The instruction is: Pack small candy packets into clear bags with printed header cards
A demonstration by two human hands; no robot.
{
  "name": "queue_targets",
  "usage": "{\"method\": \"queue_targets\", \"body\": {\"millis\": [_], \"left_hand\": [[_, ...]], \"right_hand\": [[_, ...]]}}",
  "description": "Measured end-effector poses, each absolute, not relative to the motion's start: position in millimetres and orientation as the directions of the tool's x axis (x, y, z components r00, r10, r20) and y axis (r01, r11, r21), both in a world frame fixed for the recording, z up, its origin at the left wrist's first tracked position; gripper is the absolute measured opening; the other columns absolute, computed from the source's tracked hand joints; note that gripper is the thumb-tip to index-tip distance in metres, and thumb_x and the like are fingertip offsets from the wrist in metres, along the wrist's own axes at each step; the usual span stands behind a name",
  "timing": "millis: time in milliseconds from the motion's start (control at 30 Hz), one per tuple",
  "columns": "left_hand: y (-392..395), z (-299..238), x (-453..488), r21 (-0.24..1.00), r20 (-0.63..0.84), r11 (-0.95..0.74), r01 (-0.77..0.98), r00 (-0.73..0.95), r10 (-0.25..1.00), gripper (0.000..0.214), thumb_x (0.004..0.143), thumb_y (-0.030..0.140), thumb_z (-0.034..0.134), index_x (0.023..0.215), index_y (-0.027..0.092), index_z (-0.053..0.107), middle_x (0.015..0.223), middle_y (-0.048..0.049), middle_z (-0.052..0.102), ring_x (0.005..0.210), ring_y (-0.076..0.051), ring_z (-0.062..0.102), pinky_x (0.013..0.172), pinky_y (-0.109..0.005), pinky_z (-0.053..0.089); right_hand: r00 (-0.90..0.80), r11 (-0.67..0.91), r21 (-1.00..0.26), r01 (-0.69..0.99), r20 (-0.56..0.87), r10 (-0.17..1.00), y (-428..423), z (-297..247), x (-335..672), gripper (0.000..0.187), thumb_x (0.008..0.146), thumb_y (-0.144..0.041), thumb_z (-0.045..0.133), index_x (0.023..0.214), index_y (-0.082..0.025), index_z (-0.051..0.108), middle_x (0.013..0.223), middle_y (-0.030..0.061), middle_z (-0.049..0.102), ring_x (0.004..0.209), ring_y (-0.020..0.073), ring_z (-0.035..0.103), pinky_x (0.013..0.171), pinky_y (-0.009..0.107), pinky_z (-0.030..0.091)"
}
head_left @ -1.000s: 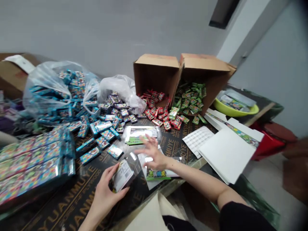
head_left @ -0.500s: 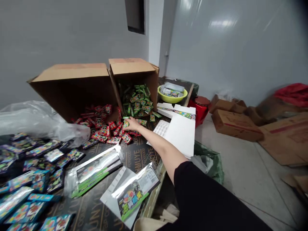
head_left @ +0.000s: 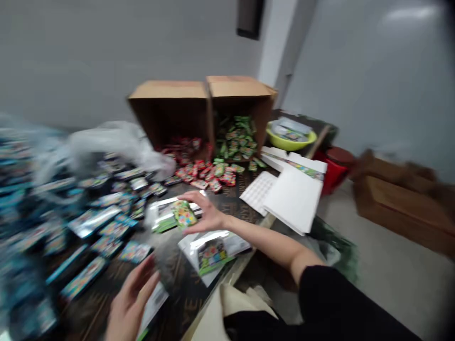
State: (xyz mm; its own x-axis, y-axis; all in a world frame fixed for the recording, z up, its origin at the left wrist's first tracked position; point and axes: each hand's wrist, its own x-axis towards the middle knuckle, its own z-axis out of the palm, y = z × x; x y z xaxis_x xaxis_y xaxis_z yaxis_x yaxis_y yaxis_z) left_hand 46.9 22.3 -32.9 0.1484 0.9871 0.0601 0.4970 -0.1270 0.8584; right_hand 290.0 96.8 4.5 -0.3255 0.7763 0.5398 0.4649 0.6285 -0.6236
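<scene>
My right hand (head_left: 204, 213) hovers over the dark table (head_left: 177, 284), fingers curled round a small green packet (head_left: 184, 214). Beneath it lie clear pouches with green labels (head_left: 213, 251). My left hand (head_left: 128, 303) is at the near edge, fingers closed on a clear pouch with a white label (head_left: 152, 303); the picture is smeared by motion. Two cardboard boxes lie on their sides at the back: the left box (head_left: 170, 111) spills red packets (head_left: 199, 170), the right box (head_left: 241, 102) spills green packets (head_left: 236, 139).
Blue packets (head_left: 106, 222) and clear plastic bags (head_left: 106, 142) cover the left of the table. White card sheets (head_left: 293, 199) overhang the right edge. A yellow-green bowl (head_left: 289, 139), a red stool (head_left: 334, 170) and cardboard boxes on the floor (head_left: 401, 203) stand to the right.
My right hand has drawn back from the packet piles by the boxes to the pouches, now carrying a green packet. The view swung left, and my left hand with its pouch is in view again.
</scene>
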Motion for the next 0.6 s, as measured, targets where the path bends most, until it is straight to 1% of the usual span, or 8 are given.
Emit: {"method": "queue_targets", "body": {"millis": [33, 100, 167, 233, 300, 400, 500, 600], "left_hand": [[14.8, -26.1, 49.3, 0.933, -0.021, -0.020, 0.360, 0.109, 0.994, 0.050, 0.075, 0.049, 0.053, 0.116, 0.019, 0.054, 0.114, -0.0072, 0.061, 0.102, -0.023, 0.058, 0.087, -0.035, 0.047], [7.2, -14.9, 59.6, 0.992, -0.092, 0.088, 0.089, 0.038, 0.995, 0.049, 0.071, 0.042, 0.061, 0.112, 0.017, 0.057, 0.114, -0.0088, 0.061, 0.101, -0.023, 0.058, 0.088, -0.035, 0.046], [5.4, -9.1, 70.3, 0.985, -0.145, 0.143, -0.096, -0.018, 0.989, 0.045, 0.069, 0.039, 0.066, 0.106, 0.015, 0.061, 0.107, -0.0090, 0.064, 0.096, -0.023, 0.060, 0.083, -0.032, 0.048], [1.6, -8.3, 75.7, 0.948, -0.221, 0.219, -0.232, 0.016, 0.975, 0.039, 0.069, 0.036, 0.066, 0.102, 0.014, 0.063, 0.099, -0.0087, 0.067, 0.085, -0.020, 0.062, 0.072, -0.029, 0.050], [-6.6, -10.0, 75.0, 0.906, -0.259, 0.265, -0.331, 0.061, 0.964, 0.035, 0.071, 0.032, 0.065, 0.100, 0.013, 0.064, 0.093, -0.0087, 0.067, 0.076, -0.017, 0.062, 0.065, -0.026, 0.049], [-20.5, -12.2, 66.1, 0.858, -0.276, 0.276, -0.434, 0.064, 0.959, 0.031, 0.071, 0.028, 0.065, 0.097, 0.012, 0.063, 0.090, -0.0083, 0.067, 0.073, -0.015, 0.061, 0.064, -0.024, 0.048], [-29.0, -10.8, 55.2, 0.809, -0.295, 0.289, -0.512, 0.072, 0.953, 0.033, 0.072, 0.032, 0.065, 0.098, 0.013, 0.062, 0.091, -0.0079, 0.066, 0.076, -0.016, 0.062, 0.066, -0.025, 0.048], [-32.2, -8.6, 47.9, 0.687, -0.339, 0.389, -0.613, 0.203, 0.919, 0.041, 0.076, 0.046, 0.056, 0.103, 0.015, 0.060, 0.090, -0.0088, 0.066, 0.077, -0.019, 0.063, 0.066, -0.029, 0.049]], "right_hand": [[-0.418, 0.679, -0.624, 0.385, 0.539, 0.732, 84.1, 4.8, 279.7, 0.086, 0.057, -0.044, 0.074, 0.129, -0.019, 0.033, 0.126, 0.0079, 0.042, 0.119, 0.0191, 0.039, 0.102, 0.032, 0.031], [-0.537, 0.713, -0.636, 0.296, 0.507, 0.675, 67.6, 3.7, 265.0, 0.083, 0.061, -0.034, 0.072, 0.131, -0.020, 0.030, 0.130, 0.0102, 0.038, 0.123, 0.0225, 0.034, 0.104, 0.038, 0.027], [-0.597, 0.717, -0.657, 0.233, 0.485, 0.639, 59.2, 1.6, 252.7, 0.083, 0.062, -0.026, 0.069, 0.134, -0.022, 0.027, 0.135, 0.0108, 0.033, 0.127, 0.0243, 0.029, 0.104, 0.041, 0.024], [-0.634, 0.706, -0.686, 0.176, 0.470, 0.614, 52.6, -0.7, 240.0, 0.085, 0.062, -0.022, 0.068, 0.135, -0.022, 0.023, 0.139, 0.0109, 0.027, 0.129, 0.0252, 0.024, 0.105, 0.042, 0.023], [-0.674, 0.691, -0.711, 0.135, 0.445, 0.590, 45.4, -3.1, 228.2, 0.085, 0.063, -0.021, 0.066, 0.135, -0.022, 0.022, 0.142, 0.0109, 0.021, 0.131, 0.0257, 0.021, 0.105, 0.042, 0.022], [-0.677, 0.671, -0.721, 0.173, 0.408, 0.613, 36.1, -7.9, 215.2, 0.085, 0.063, -0.026, 0.067, 0.135, -0.023, 0.023, 0.144, 0.0106, 0.018, 0.132, 0.0277, 0.020, 0.105, 0.044, 0.022], [-0.624, 0.637, -0.743, 0.205, 0.402, 0.670, 31.0, -14.9, 207.5, 0.086, 0.062, -0.030, 0.070, 0.134, -0.026, 0.025, 0.138, 0.0097, 0.031, 0.127, 0.0282, 0.029, 0.104, 0.045, 0.024], [-0.582, 0.543, -0.838, 0.047, 0.419, 0.697, 27.9, -22.8, 202.7, 0.091, 0.061, -0.032, 0.071, 0.136, -0.026, 0.019, 0.130, 0.0090, 0.041, 0.120, 0.0252, 0.039, 0.102, 0.042, 0.029]]}}
